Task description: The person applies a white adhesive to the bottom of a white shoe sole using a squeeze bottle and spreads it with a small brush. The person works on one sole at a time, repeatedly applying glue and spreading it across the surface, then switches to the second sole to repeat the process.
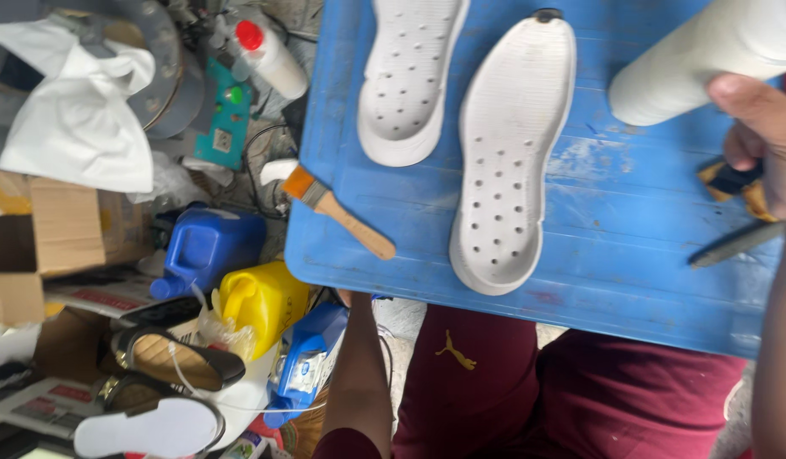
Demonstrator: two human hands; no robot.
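R hand [771, 140]: gripping white cylinder [707, 55] over blue board [631, 280] right edge; L hand: under board's near edge, grip can't tell; white insoles [512, 153] mid-board, brush [338, 211] at left edge; step: prepping soles, I judge; next needs cylinder steady.

The left hand is hidden beneath the blue board [529, 255]. The right hand [763, 136] and its white roll [707, 55] are cut off by the frame's edge. The upper insole [406, 76] runs past the top edge.
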